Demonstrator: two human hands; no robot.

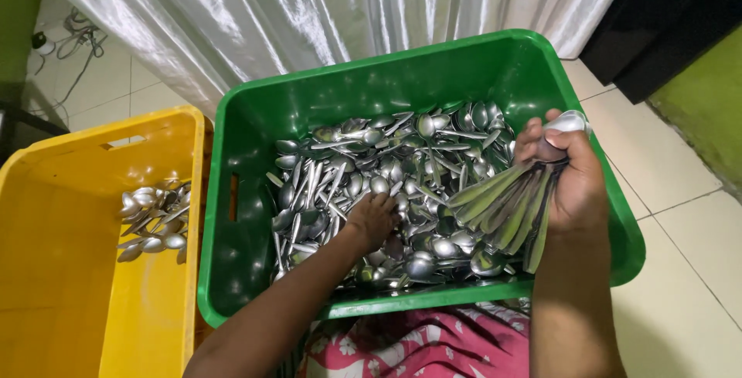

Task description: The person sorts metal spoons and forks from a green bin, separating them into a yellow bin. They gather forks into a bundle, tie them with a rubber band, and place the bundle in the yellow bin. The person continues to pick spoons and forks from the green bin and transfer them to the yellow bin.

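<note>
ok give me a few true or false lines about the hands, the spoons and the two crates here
1. The right hand grips a fanned bundle of spoons. True.
2. The left hand rests in the yellow crate. False: it reaches into the green crate.
3. The yellow crate holds more spoons than the green one. False: it holds only a small pile.
4. A white curtain hangs behind the crates. True.

A fanned bundle of steel spoons (pixel 506 212) is being gripped at the bowl ends, handles pointing down-left over the green crate (pixel 255 123). Inside that crate, a loose heap of shiny spoons (pixel 386 177) is lying tangled, facing every direction.
</note>
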